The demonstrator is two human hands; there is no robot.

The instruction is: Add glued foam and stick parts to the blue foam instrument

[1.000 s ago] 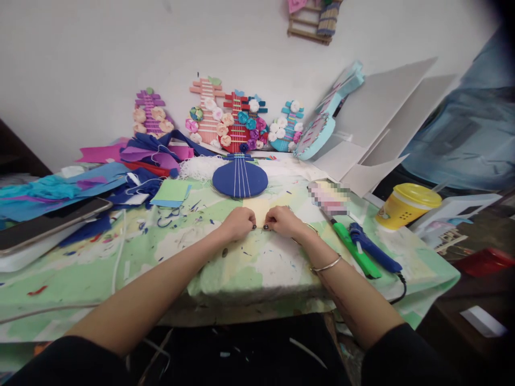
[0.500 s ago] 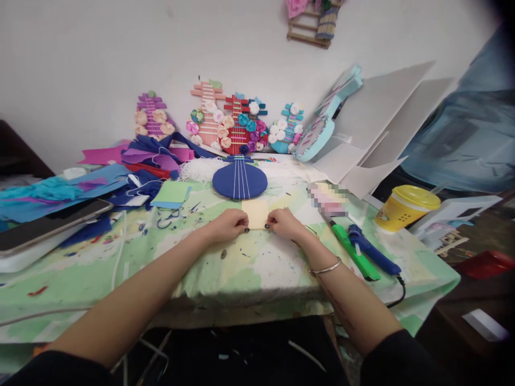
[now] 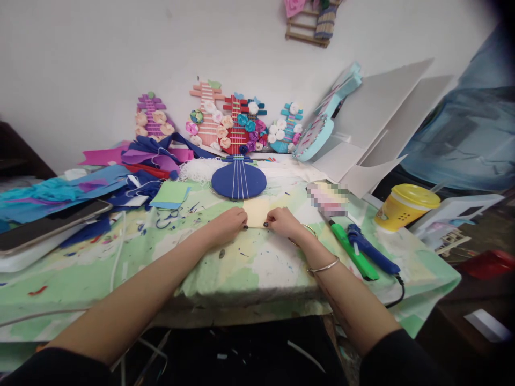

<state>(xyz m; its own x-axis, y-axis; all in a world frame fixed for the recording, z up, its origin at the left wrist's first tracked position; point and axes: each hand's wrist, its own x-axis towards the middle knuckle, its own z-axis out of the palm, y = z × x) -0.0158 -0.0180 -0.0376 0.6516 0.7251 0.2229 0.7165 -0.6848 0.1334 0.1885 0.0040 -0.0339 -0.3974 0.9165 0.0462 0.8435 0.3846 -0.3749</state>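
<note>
A pale yellow paper square [image 3: 256, 212] lies on the table in front of me. Its near left corner is pinched in my left hand [image 3: 228, 224], dark-nailed thumb at the edge. On the near right corner, the fingers of my right hand [image 3: 284, 223] are closed in the same way; bracelets circle that wrist. Just beyond the paper stands a dark blue lute-shaped craft piece [image 3: 223, 181] with white strings down its rounded body. Fingertips partly cover the paper's side edges.
On the right lie a green utility knife [image 3: 356, 253], a blue glue gun [image 3: 374, 251] with its cord, and a yellow cup [image 3: 404, 206]. Green and blue paper squares [image 3: 168, 193], a phone [image 3: 52, 222] and fabric are on the left. Decorated lutes [image 3: 207, 115] line the wall.
</note>
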